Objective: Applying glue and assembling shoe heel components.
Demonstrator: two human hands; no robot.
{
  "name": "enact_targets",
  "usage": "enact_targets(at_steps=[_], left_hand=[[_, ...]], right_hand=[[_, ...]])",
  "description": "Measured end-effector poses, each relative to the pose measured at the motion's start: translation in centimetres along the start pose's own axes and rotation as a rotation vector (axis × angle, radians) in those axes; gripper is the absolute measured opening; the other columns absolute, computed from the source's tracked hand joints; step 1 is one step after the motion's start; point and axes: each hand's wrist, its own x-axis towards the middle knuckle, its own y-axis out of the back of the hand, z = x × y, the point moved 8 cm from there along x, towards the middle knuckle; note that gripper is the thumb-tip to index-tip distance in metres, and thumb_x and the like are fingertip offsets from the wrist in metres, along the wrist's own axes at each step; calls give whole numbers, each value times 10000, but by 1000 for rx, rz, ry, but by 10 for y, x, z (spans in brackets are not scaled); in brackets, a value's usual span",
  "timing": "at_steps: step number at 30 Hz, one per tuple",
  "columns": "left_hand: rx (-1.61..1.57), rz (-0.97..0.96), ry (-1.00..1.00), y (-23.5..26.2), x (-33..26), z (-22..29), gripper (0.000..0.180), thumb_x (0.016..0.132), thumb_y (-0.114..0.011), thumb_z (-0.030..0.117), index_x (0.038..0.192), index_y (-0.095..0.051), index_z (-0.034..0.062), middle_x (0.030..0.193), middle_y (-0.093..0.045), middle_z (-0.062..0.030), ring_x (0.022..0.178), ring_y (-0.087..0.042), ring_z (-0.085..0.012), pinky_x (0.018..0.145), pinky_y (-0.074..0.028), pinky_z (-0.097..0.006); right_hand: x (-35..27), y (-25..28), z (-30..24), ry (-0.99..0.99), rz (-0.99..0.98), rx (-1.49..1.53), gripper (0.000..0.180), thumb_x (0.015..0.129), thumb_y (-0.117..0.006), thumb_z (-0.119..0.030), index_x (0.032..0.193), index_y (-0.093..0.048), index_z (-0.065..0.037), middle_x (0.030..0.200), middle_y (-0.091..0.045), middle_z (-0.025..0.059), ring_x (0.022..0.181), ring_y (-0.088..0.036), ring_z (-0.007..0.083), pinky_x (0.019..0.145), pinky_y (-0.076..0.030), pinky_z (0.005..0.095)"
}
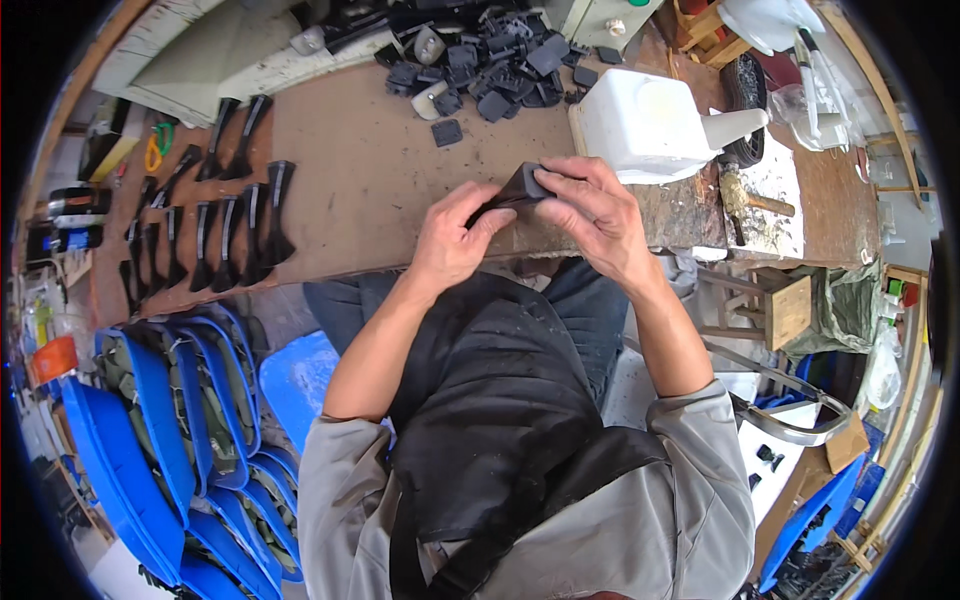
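Observation:
Above the bench's front edge, both hands grip a black flared piece (524, 184). My left hand (452, 236) pinches its narrower end with thumb and fingers. My right hand (598, 212) closes on its wide, flat end, thumb below and fingers above. Black flared pieces (228, 240) of similar shape, narrow in the middle, stand or lie in rows on the bench at left. Small flat black pieces (492, 75) form a loose heap at the back; a single one (446, 132) rests nearer me.
A white plastic container (640, 125) with a spout stands right of my hands. Beyond it lies a wooden-handled tool (768, 204). Green-handled scissors (158, 146) lie at far left. Blue trays (140, 470) are stacked at lower left, and a wooden stool (785, 312) is at right.

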Motion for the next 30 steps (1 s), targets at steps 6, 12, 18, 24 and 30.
enact_targets(at_steps=[6,12,18,24,30], left_hand=[[-670,-196,423,3,-50,95,203,980,-528,150,983,-578,-46,710,-601,-84,632,-603,-153,636,-533,-318],[-873,-200,451,16,-69,146,219,976,-575,165,1035,-608,-44,712,-589,-36,627,-574,-103,603,-502,-269],[-503,-139,458,42,-76,120,223,938,-635,194,965,-643,-27,709,-607,-21,624,-578,-83,580,-462,-240],[487,146,514,128,-75,19,295,877,-633,278,851,-615,-15,748,-627,-230,765,-626,-425,653,-473,-466],[887,249,472,186,-24,-46,274,865,-612,235,888,-622,-38,870,-647,-244,848,-637,-406,741,-501,-459]], right_hand=[[-8,25,-69,56,2,156,576,672,-841,-251,1180,-654,-52,1116,-606,124,1005,-575,274,874,-463,346],[-14,42,-124,350,128,113,681,534,-874,-314,1127,-676,-43,1074,-619,108,978,-571,283,850,-465,372],[-21,17,-110,296,-16,187,756,531,-839,-426,1148,-664,-27,1118,-616,115,1047,-549,321,918,-441,415],[-15,-59,34,-545,21,273,447,855,-692,-267,1171,-608,38,1084,-611,130,944,-614,231,849,-488,351],[57,-97,34,-123,162,-454,456,788,-748,-296,1054,-576,32,992,-605,188,878,-603,349,792,-502,423]])
